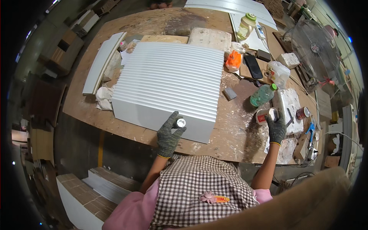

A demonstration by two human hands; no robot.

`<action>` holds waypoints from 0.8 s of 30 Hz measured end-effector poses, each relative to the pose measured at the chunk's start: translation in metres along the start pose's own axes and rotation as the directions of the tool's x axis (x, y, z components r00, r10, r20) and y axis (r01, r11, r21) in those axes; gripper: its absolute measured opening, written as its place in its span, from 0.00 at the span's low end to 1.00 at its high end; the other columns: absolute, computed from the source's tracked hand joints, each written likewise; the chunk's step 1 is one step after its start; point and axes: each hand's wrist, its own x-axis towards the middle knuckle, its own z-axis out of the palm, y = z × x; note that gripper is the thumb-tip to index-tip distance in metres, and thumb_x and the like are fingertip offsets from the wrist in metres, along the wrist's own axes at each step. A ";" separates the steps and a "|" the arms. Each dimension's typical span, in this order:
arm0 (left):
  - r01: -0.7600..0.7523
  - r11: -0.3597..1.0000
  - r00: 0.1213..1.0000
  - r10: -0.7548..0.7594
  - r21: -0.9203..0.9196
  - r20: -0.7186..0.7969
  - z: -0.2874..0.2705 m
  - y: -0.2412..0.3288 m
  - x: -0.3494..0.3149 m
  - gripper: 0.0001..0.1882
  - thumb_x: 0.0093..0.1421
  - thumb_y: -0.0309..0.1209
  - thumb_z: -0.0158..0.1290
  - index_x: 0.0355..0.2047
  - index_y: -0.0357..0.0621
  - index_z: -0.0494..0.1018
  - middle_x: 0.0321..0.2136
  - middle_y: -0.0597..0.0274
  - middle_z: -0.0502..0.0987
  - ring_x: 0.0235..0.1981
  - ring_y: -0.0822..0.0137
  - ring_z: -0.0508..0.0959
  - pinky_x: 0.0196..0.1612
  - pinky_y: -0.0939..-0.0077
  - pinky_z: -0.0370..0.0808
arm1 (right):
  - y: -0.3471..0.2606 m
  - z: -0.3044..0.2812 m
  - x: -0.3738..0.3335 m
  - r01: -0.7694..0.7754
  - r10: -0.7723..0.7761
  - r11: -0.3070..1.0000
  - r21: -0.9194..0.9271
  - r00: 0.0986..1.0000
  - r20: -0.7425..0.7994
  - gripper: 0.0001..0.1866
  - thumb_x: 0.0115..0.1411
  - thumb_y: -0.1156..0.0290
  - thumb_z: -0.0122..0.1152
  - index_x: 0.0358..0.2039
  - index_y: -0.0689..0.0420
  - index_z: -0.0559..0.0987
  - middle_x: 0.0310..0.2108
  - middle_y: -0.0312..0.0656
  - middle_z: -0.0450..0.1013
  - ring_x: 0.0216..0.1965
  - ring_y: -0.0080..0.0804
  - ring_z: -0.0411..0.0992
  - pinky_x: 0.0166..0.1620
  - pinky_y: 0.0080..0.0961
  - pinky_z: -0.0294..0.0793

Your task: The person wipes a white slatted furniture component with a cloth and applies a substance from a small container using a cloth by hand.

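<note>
My left hand [170, 134], in a dark grey knit glove, pinches a small round cap-like piece [181, 123] with a white face between thumb and fingers. It is over the plain front strip of a white ribbed panel [172, 80] lying on the workbench. To the right, my right hand [276, 128], gloved the same way, has its fingers closed at the right side of a red-and-white can [261, 116]. The can appears tilted, and the fingers partly hide its rim. Just behind it, a green-capped bottle [263, 95] leans over.
A small grey block [229, 94], a phone [253, 66], an orange packet [233, 60] and a plastic bag [278, 73] lie right of the panel. A small tin [303, 113] and blue-handled tool [311, 128] are farther right. A fan [315, 48] stands beyond. Long white boards [102, 63] lie left.
</note>
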 end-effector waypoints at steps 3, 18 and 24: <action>0.017 0.999 1.000 -0.017 -0.051 0.003 -0.022 0.005 0.009 0.36 0.50 0.18 0.66 0.61 0.39 0.68 0.47 0.61 0.80 0.46 0.70 0.80 0.52 0.75 0.78 | -0.028 -0.005 -0.015 -0.070 0.092 0.960 0.272 0.993 -0.069 0.32 0.59 0.57 0.68 0.59 0.62 0.71 0.53 0.49 0.76 0.52 0.40 0.76 0.55 0.34 0.72; -0.126 0.992 0.991 0.125 0.031 0.045 -0.143 -0.024 0.063 0.35 0.51 0.20 0.66 0.60 0.39 0.69 0.47 0.60 0.81 0.43 0.72 0.82 0.48 0.77 0.79 | -0.368 0.047 -0.181 0.757 -0.811 0.582 0.298 0.567 0.145 0.25 0.55 0.77 0.60 0.54 0.46 0.78 0.35 0.39 0.79 0.33 0.37 0.77 0.35 0.34 0.77; -0.258 0.951 0.965 0.246 0.169 0.087 -0.192 -0.044 0.085 0.32 0.52 0.27 0.67 0.59 0.46 0.72 0.47 0.61 0.81 0.43 0.67 0.82 0.48 0.74 0.79 | -0.426 0.075 -0.206 0.789 -0.803 0.596 0.150 0.581 0.134 0.26 0.53 0.78 0.60 0.55 0.48 0.77 0.35 0.42 0.78 0.34 0.39 0.76 0.36 0.36 0.76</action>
